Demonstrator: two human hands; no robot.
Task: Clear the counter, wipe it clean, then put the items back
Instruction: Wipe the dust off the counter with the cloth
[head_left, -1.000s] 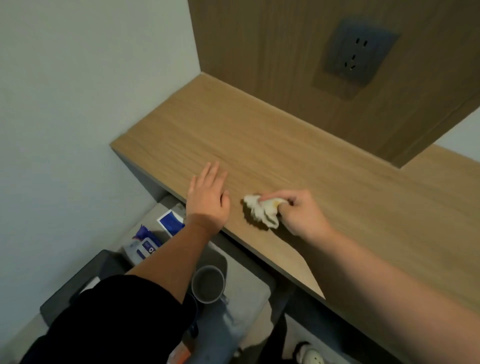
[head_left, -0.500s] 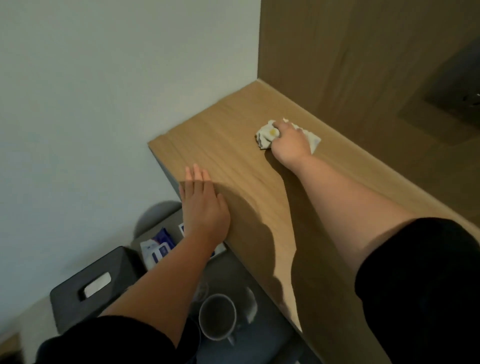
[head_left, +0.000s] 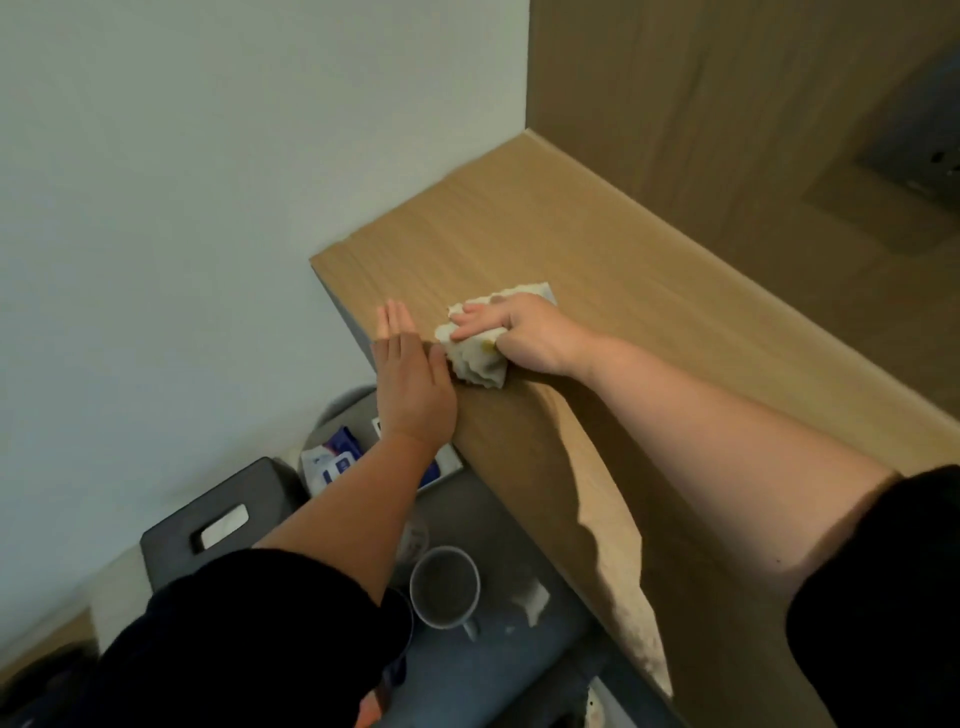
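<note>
The right hand (head_left: 524, 332) has drawn the cloth (head_left: 475, 364) forward from the back of the counter (head_left: 597, 249) to its front edge. It now sits just beside the left hand (head_left: 410, 384), which lies much where it was.

The counter ends on the left in a straight edge close to the white wall (head_left: 208, 208). At the back it butts against a wooden panel (head_left: 701, 104) that carries one dark socket (head_left: 919, 156), blurred. The wooden top to the right of the hands and behind them is bare. The cloth is at the front left corner and hangs slightly over the front edge.

There is one cloth, pale, crumpled and ruffled, with faint yellowish marks. The right hand's grip is not closed round it: the fingers lie straight across it and press it down. The thumb is hidden. The left hand's grip is flat and holds nothing. Its palm rests on the front edge with the fingers together, and its thumb side touches the cloth or very nearly does.

Below the counter, on a lower grey surface (head_left: 493, 519), stands one grey mug (head_left: 444, 587), upright, with its handle toward the camera. To its left is one dark box (head_left: 208, 519) with a slot in its top. Near it lies a blue-and-white packet (head_left: 332, 462). A second packet (head_left: 441, 467) is partly hidden by the left forearm.
</note>
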